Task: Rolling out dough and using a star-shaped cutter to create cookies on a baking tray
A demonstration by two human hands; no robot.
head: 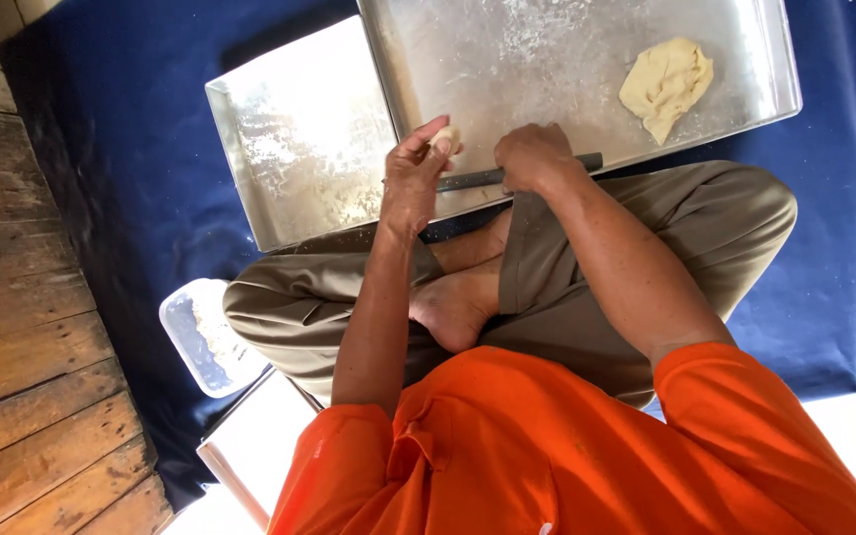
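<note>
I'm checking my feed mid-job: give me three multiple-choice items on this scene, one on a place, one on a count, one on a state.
1. Where does the large dough lump lie?
A. on the far right of the metal tray
B. on the wooden floor
C. in the plastic container

2. How many metal trays show?
A. one
B. two
C. four

3. What is the left hand doing?
A. lying flat and empty
B. pinching a small dough piece in its fingertips
C. gripping the rod

Answers: 1 A, the lump sits on the floured tray near its right rim. 2 B, a second tray lies beside the first. 3 B, the fingers close on the piece, while the right hand wraps the dark rod.
</note>
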